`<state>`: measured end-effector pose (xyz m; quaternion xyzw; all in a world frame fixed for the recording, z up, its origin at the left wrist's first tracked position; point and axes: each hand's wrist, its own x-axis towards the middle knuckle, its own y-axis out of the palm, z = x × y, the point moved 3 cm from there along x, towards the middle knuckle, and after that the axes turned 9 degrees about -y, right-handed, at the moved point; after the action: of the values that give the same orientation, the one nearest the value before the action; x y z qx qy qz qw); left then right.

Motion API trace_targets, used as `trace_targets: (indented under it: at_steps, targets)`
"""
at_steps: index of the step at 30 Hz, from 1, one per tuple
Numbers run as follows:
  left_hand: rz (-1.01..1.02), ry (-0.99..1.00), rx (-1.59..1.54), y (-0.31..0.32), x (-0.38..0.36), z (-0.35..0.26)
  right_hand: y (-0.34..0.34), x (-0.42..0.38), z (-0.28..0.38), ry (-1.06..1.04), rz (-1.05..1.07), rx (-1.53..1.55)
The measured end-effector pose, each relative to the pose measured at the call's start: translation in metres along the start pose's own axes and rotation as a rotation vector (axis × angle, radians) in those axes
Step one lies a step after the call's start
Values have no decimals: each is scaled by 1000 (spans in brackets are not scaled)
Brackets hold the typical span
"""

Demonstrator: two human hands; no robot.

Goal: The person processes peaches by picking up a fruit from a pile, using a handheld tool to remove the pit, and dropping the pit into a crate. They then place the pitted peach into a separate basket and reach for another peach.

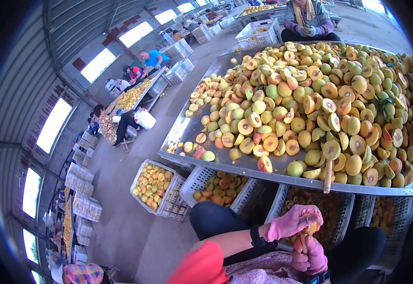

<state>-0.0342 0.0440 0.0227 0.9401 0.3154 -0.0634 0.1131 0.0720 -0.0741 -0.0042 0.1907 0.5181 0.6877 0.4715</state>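
My left hand (pixel 295 222), in a pink glove, closes around a piece of cut yellow peach (pixel 312 228). Just below it, my right hand (pixel 310 258), also pink-gloved, grips a small tool with a light handle (pixel 303 242). The tool's end meets the fruit, and its tip is hidden between my fingers. Both hands are over my lap, in front of a white crate (pixel 273 208) holding peach pieces. Beyond them a metal table (pixel 263 176) bears a large heap of peaches (pixel 282 109), many halved with brown centres. A wooden handle (pixel 328 177) sticks out over the table's near edge.
Left of my knees stand a crate of peaches (pixel 152 187) and another crate (pixel 192 187) partly under the table. A further crate (pixel 403 217) is at the right. A person in gloves (pixel 308 28) sits across the table. Other workers sit at a fruit-covered table (pixel 130 94) farther left.
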Motion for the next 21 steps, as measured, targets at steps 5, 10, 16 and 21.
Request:
trace_targets:
  at_steps: [5, 10, 16, 21]
  targets:
    - [-94, -152, -96, 7, 1, 5, -16, 1, -10, 0, 22, -33]
    - [8, 31, 11, 3, 2, -24, -19, 0, -16, 18, 50, 110]
    - [-224, -277, -26, 11, 0, -10, -5, 6, -15, -166, -54, -385]
    - [-423, -157, -20, 19, -5, 3, 5, 3, -10, -119, -125, -408]
